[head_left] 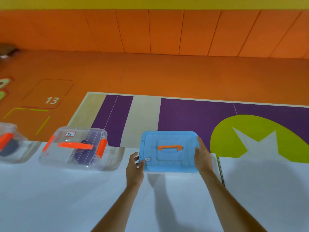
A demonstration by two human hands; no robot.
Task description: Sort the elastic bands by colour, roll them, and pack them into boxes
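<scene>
Head view: blue box (168, 151) sits at the far edge of the white bench (66, 198), lid on, orange handle (170, 147) lying flat on top, small label (147, 159) at the near-left corner of the lid. Left hand (134, 166) grips the box's near-left corner, thumb on the lid edge, fingers curled round the side. Right hand (203, 156) is pressed flat along the box's right side, fingers extended toward the far corner. So both hands are on the same box, one each side. Left of it, well apart, a clear box (73, 148) with orange latches and handle, white label on its lid, holds a dark purple rolled band (85, 154). Further left, cut by the frame edge, another clear box (8, 143) with a dark roll inside, colour hard to tell. A second white bench (267, 190) abuts on the right
</scene>
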